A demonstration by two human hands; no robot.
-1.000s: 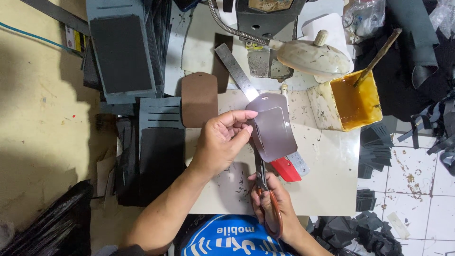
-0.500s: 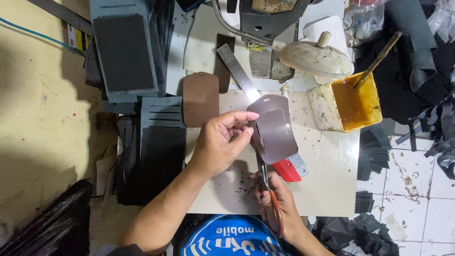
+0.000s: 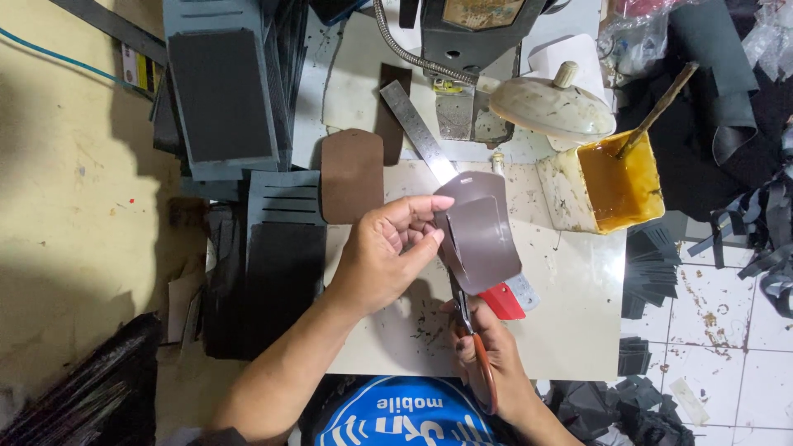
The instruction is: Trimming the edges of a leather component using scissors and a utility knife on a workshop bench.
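Smooth brown rounded leather piece (image 3: 479, 235)

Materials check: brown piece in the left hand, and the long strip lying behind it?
Brown piece: looks like leather or faux leather, smooth with a slight sheen; it curves limply where the left hand pinches it. Strip: likely a steel ruler, grey, flat, rigid, straight-edged.
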